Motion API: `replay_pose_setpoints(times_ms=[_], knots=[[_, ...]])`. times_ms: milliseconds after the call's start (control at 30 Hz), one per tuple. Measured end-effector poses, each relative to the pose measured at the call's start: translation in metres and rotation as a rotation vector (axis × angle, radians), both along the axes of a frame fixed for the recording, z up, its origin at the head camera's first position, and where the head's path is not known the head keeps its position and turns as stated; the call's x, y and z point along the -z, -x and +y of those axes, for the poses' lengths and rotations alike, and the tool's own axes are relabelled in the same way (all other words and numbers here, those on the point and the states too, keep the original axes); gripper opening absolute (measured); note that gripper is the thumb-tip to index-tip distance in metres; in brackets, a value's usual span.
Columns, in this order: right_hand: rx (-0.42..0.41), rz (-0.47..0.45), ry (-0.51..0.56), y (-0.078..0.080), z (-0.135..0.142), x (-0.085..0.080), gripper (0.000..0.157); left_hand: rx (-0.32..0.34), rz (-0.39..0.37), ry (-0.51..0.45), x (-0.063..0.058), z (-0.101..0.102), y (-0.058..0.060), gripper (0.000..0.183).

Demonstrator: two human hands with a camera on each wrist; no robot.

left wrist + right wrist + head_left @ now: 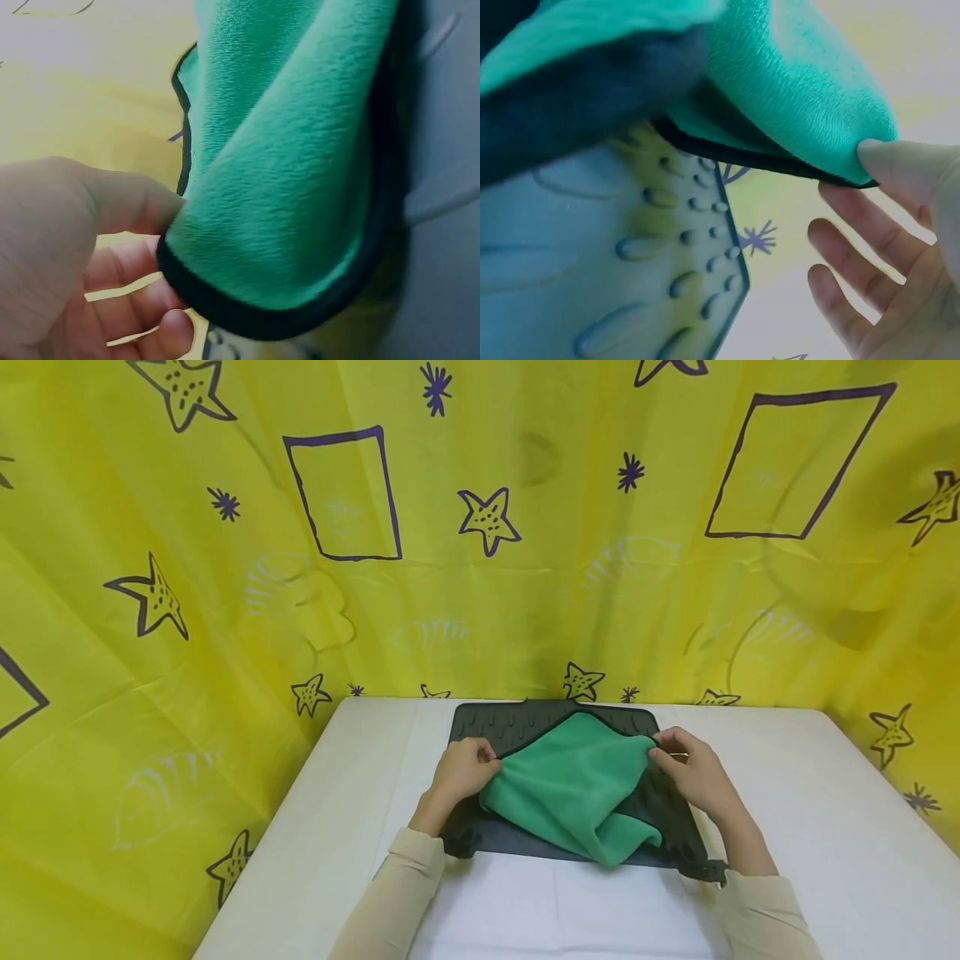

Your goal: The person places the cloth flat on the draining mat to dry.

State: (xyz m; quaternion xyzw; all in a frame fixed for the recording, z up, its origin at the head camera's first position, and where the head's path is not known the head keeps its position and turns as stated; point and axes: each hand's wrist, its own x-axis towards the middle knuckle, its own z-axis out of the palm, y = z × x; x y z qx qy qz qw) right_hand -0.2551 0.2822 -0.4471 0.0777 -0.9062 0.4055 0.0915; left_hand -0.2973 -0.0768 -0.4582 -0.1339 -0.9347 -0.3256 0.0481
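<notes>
1. While a yellow curtain (487, 627) printed with dark stars fills the upper half and left side of the head view, a white table (795, 785) spans the bottom.
2. On the table, low in the centre, lies a dark ridged mat (487, 722).
3. Over the mat spreads a rumpled green cloth (570, 777).
4. The left hand (465, 768) pinches its left edge; the right hand (693, 774) pinches its upper-right corner.
5. Only the wrist views show the cloth's fuzzy pile.

Gripped cloth (566, 777): green, black edging (262, 324). Mat (491, 720) under the grip: black, raised-streak pattern. Table (780, 768) around: white. Curtain (555, 593) beyond: yellow, purple stars (490, 520), outlined quadrilaterals (333, 437).
</notes>
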Motion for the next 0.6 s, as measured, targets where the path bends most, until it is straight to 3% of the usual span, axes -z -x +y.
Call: replay_pose_setpoints(times_ms=[133,267,433,600], knots=[[0.012,0.063,-0.009,-0.002,-0.007,-0.006,0.027,0.016,-0.050,0.016,-0.005,-0.009,0.000,0.010],[0.009,0.069,-0.005,-0.002,-0.016,-0.008,0.025,0.037,-0.119,0.056,-0.010,-0.017,-0.002,0.012],[-0.055,-0.025,-0.037,0.000,-0.024,-0.004,0.028,0.070,-0.177,0.112,-0.010,-0.018,-0.005,0.012],[-0.146,-0.153,-0.084,-0.003,-0.022,-0.001,0.049,0.048,-0.148,0.123,-0.002,-0.008,-0.005,0.020]])
